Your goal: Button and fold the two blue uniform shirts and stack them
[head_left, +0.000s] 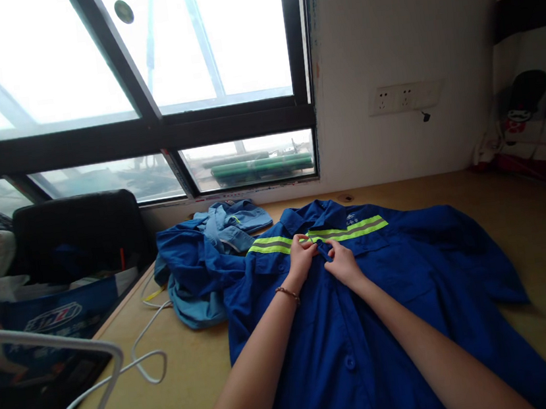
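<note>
A dark blue work jacket with a yellow-green and grey reflective stripe lies front up on the table, its collar toward the window. At the front placket, just by the stripe, my left hand pinches the jacket's edge; a bracelet circles that wrist. Close on its right, my right hand grips the opposite edge of the placket, fingers closed on the cloth. The small spot between the fingertips is partly hidden. Lower on the placket a blue button shows.
Lighter blue clothing lies crumpled behind the jacket's left sleeve. A white cable loops over the left table edge. Beyond it stand a black chair and a printed bag. A window and wall sockets line the back.
</note>
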Tool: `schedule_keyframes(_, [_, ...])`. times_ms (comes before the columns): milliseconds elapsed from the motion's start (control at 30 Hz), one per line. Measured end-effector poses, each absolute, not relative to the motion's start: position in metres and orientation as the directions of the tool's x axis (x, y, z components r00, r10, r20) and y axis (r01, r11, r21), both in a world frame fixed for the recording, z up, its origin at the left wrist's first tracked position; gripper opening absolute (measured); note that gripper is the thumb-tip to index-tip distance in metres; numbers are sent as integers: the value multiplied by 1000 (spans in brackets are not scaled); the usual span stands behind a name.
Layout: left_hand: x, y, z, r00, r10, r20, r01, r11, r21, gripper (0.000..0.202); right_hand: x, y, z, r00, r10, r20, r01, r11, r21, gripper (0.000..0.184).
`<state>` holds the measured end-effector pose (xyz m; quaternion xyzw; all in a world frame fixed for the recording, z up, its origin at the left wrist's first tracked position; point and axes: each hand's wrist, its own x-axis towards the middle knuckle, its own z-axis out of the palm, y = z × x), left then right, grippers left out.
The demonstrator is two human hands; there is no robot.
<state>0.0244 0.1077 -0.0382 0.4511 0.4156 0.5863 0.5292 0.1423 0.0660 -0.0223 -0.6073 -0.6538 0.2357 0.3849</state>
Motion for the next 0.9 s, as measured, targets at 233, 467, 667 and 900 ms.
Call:
schedule_keyframes(233, [30, 147, -42, 55, 968, 245, -9, -245, 970, 28, 135, 22, -13, -34, 982, 185, 779, 142, -611, 17])
schedule_keyframes(467, [41, 170, -41, 70, 949, 307, 222, -315, 923, 21, 152, 22, -11, 62, 980, 189, 841, 50, -538, 21])
schedule_keyframes(667, [43, 159, -39, 112, 946, 303, 310, -323, 894, 28, 155, 20, -5, -27, 995, 101, 908, 66, -413, 13])
schedule_keyframes(900, [41, 97, -26, 332, 897, 292, 597, -439, 671, 57, 152, 16, -5, 16, 988, 156, 952, 32, -304, 21])
